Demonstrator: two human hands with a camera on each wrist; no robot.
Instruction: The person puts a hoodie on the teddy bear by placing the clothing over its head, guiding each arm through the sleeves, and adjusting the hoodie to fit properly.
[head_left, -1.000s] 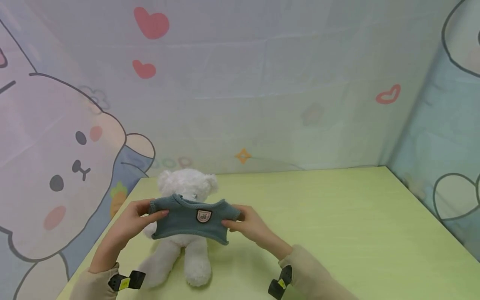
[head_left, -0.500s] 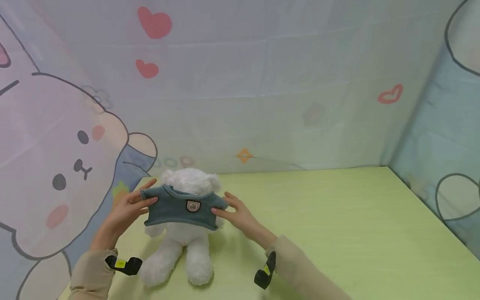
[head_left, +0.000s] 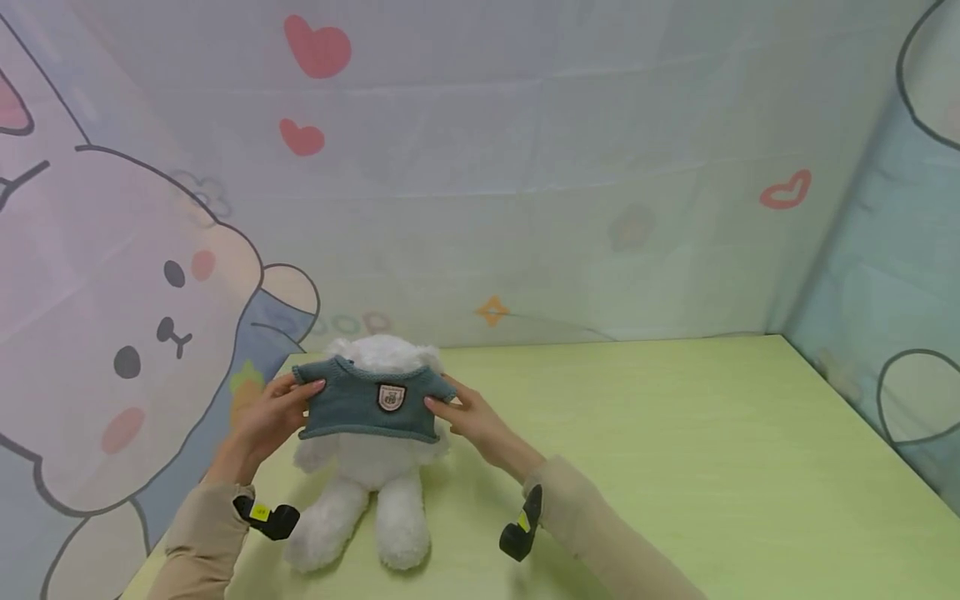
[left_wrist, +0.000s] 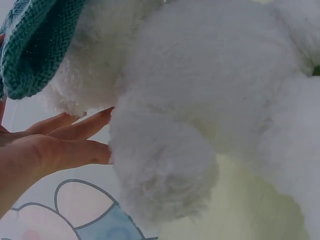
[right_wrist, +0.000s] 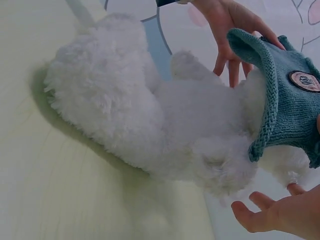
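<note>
A small teal knitted sweater (head_left: 341, 404) with a pale badge is stretched out in front of a white plush bear (head_left: 371, 462), hiding its face and upper chest. The bear's fluffy head top, arms and legs show around it. My left hand (head_left: 273, 417) pinches one sleeve between thumb and fingers; in the left wrist view its other fingers reach to the bear's arm (left_wrist: 160, 165). At the opposite sleeve, my right hand (head_left: 480, 425) holds on with thumb and fingers. Seen from the right wrist, the sweater's lower hem (right_wrist: 270, 100) gapes around the bear's head.
The bear sits at the left part of a light green table (head_left: 637, 467). Behind it hangs a printed cloth backdrop (head_left: 562, 208) with cartoon animals and hearts. Black wrist cameras (head_left: 521, 525) sit on both beige sleeves.
Both hands have raised the sweater and brought it further over the bear's head, from the chest up to the face. The bear stays seated in about the same place.
</note>
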